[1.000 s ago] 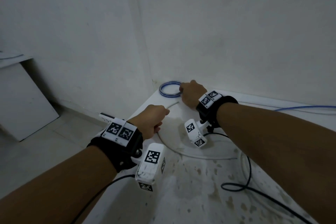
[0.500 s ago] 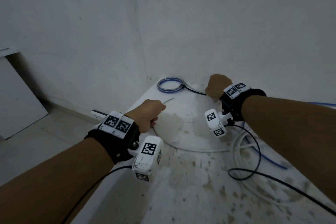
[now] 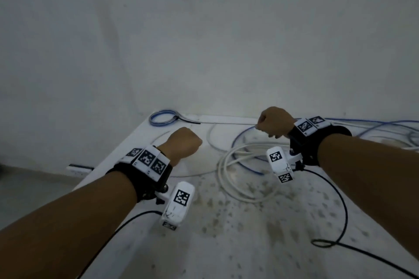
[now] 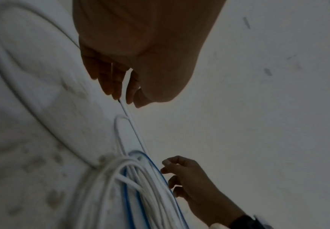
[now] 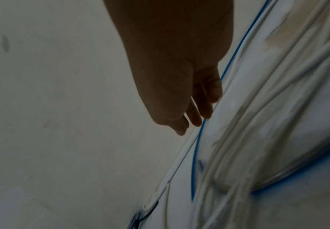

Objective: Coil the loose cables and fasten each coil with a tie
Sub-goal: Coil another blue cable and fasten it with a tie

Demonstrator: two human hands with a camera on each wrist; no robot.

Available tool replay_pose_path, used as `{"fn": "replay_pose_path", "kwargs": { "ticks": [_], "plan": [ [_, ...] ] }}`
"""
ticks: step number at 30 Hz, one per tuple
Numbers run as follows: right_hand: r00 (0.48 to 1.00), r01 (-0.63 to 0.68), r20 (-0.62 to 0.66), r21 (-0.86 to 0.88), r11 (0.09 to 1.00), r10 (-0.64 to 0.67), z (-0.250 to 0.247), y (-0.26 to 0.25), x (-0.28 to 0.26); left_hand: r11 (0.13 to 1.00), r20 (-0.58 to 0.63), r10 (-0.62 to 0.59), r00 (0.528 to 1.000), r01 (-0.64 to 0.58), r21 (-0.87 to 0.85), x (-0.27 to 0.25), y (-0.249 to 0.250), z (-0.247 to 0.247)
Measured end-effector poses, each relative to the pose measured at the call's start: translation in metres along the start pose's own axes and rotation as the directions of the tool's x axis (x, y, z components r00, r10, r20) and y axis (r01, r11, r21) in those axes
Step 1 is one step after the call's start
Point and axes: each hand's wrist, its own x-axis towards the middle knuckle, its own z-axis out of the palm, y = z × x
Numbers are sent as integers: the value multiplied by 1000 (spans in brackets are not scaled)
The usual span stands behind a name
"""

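Note:
My left hand (image 3: 184,142) is a fist over the table's back left part. In the left wrist view its fingertips (image 4: 109,91) pinch a thin white cable (image 4: 135,131) that runs away toward my right hand (image 4: 187,172). My right hand (image 3: 273,121) is raised near the back edge, fingers curled, with a thin white strand (image 5: 179,155) passing between them. Loose white cable loops (image 3: 226,176) and a loose blue cable (image 3: 244,140) lie between the hands. A small blue coil (image 3: 164,116), bound with a black tie, lies at the back left corner.
The white table (image 3: 226,244) is stained and stands in a corner against white walls. Black camera leads (image 3: 340,199) trail over its right side. More blue and white cable (image 3: 385,127) lies at the far right. The floor drops away on the left.
My right hand left the blue coil and travelled right along the back edge. The view swung right, bringing the loose white and blue cables into sight. My left hand kept its grip.

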Motion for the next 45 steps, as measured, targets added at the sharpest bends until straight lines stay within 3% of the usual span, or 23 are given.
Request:
{"fn": "replay_pose_path", "kwargs": {
  "ticks": [3,6,9,12,15,20,23,29,36,39,41,45],
  "plan": [
    [997,-55,-55,-30,998,54,-16,43,-38,994,76,110,991,-110,-7,-16,38,29],
    [989,-139,-79,-167,976,127,-32,89,-70,983,115,171,979,-177,46,-24,68,57],
    [972,-232,-29,-260,937,233,-42,134,-95,974,141,195,971,-208,85,-23,90,86],
    [956,-282,20,-227,932,294,-36,168,-106,962,153,215,965,-236,134,-11,112,114],
    [952,-297,16,-170,939,304,-23,178,-104,938,172,234,957,-268,221,7,136,140],
    [940,-341,-44,-90,936,338,-9,180,-101,810,132,303,944,-328,485,49,176,172],
    [938,-347,-45,-59,936,344,-6,182,-99,730,101,281,954,-281,623,79,182,189],
    [943,-331,-20,-19,943,331,-6,188,-95,639,202,214,956,-293,711,117,179,202],
    [932,-362,-1,-21,932,362,-9,185,-97,668,222,334,916,-396,630,134,169,206],
    [928,-372,13,-23,928,372,-10,185,-96,767,135,424,895,-435,472,122,178,205],
    [929,-368,12,-38,929,369,-11,184,-97,798,70,494,866,-484,359,112,192,200],
    [936,-352,-12,-71,933,352,-13,183,-99,749,20,637,770,-626,216,85,229,179]
  ]
}}
